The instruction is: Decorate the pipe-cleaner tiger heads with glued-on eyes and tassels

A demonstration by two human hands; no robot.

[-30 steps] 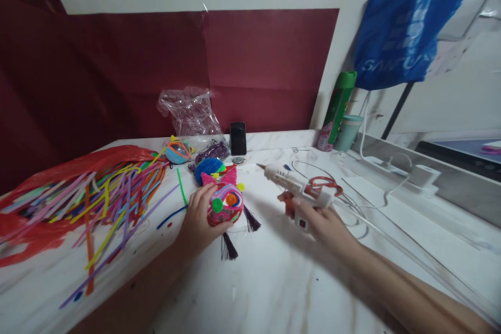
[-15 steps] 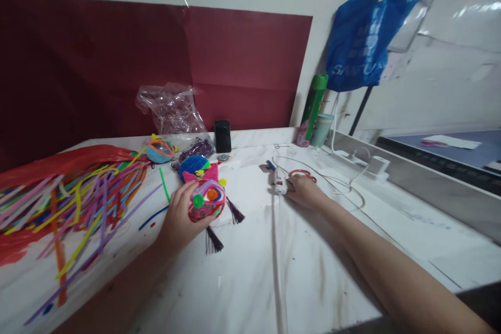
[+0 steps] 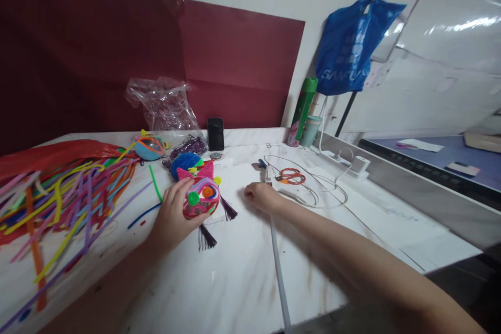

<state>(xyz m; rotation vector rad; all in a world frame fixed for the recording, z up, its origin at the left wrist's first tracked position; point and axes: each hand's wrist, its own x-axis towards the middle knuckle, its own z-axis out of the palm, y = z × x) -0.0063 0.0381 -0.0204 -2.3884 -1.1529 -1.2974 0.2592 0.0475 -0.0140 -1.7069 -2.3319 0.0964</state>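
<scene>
My left hand (image 3: 172, 216) is wrapped round a round craft figure (image 3: 200, 199) with a pink and red swirled face, one green and one orange eye, and pink pointed ears. Dark tassels (image 3: 207, 237) hang from it onto the table. Behind it lies a blue coiled round piece (image 3: 183, 165). My right hand (image 3: 261, 197) hovers over or rests on the table to the right of the figure, its fingers curled together; what they hold, if anything, is hidden. Just beyond it are a white corded device (image 3: 269, 173) and orange-handled scissors (image 3: 290, 176).
A heap of coloured pipe cleaners (image 3: 74, 188) covers the left side. A clear plastic bag (image 3: 164, 104), a phone (image 3: 215, 134) and a half-blue ball (image 3: 149, 147) stand at the back. Cables (image 3: 332, 201), a power strip (image 3: 344, 160) and a green can (image 3: 303, 109) are on the right.
My right hand has moved left, away from the scissors and white device, towards the figure. My left hand keeps its hold on the figure. The whole view has shifted slightly.
</scene>
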